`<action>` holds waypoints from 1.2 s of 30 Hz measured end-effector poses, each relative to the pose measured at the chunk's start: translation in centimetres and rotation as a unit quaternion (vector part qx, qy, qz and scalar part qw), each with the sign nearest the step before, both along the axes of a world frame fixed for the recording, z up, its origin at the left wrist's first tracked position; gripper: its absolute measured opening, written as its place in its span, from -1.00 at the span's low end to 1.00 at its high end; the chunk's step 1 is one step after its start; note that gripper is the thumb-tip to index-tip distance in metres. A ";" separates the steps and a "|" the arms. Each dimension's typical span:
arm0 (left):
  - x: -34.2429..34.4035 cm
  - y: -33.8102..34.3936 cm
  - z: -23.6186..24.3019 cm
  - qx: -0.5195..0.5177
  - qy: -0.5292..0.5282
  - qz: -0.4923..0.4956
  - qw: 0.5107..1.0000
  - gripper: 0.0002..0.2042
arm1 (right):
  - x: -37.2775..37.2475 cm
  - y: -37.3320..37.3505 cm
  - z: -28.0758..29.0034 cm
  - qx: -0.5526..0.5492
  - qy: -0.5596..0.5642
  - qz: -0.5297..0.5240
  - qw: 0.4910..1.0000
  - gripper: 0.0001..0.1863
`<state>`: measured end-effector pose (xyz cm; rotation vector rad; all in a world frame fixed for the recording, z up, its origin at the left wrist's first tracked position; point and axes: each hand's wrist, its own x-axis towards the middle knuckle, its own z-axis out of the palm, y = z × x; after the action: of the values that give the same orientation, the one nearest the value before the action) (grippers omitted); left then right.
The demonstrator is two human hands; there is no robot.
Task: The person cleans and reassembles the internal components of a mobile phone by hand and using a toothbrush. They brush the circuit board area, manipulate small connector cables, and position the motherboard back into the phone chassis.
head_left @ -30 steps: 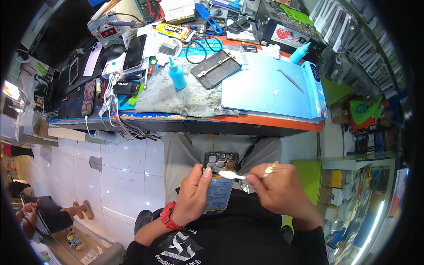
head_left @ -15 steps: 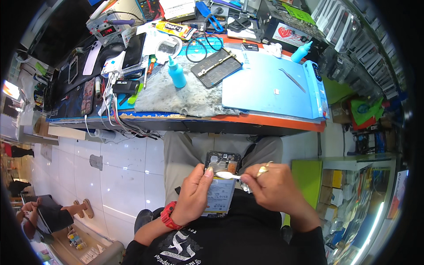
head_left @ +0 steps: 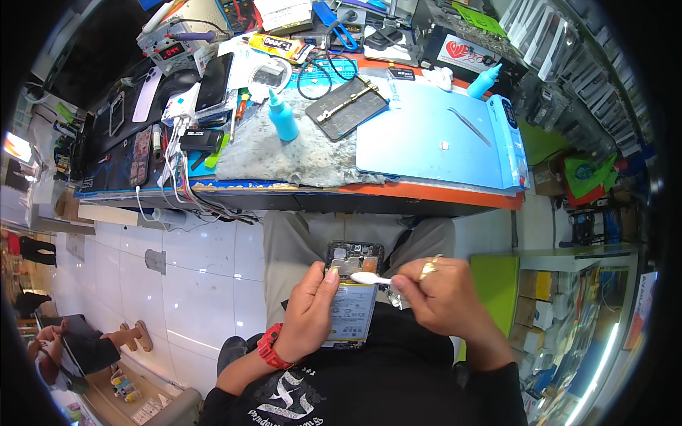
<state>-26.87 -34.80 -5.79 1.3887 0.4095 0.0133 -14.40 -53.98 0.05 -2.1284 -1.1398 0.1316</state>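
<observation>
Left hand (head_left: 312, 302), chunky red wristwatch (head_left: 270, 346): fingers closed on left edge of opened black rectangular phone (head_left: 355, 302), above grey-trousered lap (head_left: 291, 245). Right hand (head_left: 439, 292): fingers pinch slim white plastic brush-like tool (head_left: 366, 278), head over phone. Beyond, cluttered surface (head_left: 433, 194): sky-blue plastic squeeze bottle (head_left: 283, 122) on mottled grey cloth (head_left: 284, 165).

The opened phone (head_left: 361, 302), its circuit board (head_left: 348, 262) and battery (head_left: 352, 316) exposed, has a white brush-like tool (head_left: 369, 279) across it.

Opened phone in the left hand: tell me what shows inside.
A circuit board at the far end and a battery nearer show. The left hand and the white tool hide whatever lies under them.
</observation>
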 end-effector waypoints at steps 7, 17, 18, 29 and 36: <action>-0.1 0.1 1.5 -0.058 0.006 0.013 0.998 -0.74 | 1.1 -4.7 1.2 0.066 0.022 -0.248 0.966 -0.91; -0.4 -0.3 2.5 -0.114 -0.028 0.006 0.993 -0.75 | 13.1 -6.6 -5.8 -0.123 -0.341 -0.346 0.866 -0.84; -0.5 -0.3 2.5 -0.120 -0.024 0.004 0.993 -0.74 | 13.9 -6.4 -6.6 -0.147 -0.362 -0.334 0.858 -0.84; -1.7 -0.7 4.2 -0.158 -0.002 0.040 0.987 -0.74 | 12.1 -5.5 -5.3 -0.029 -0.374 -0.323 0.869 -0.84; -3.7 -0.5 4.0 -0.151 -0.005 0.038 0.988 -0.73 | 3.1 -1.9 -1.6 0.176 0.018 -0.135 0.975 -0.87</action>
<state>-30.55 -35.28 -1.80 1.0739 0.4361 0.0202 -11.34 -55.87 -1.57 -1.9276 -0.7744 -0.1471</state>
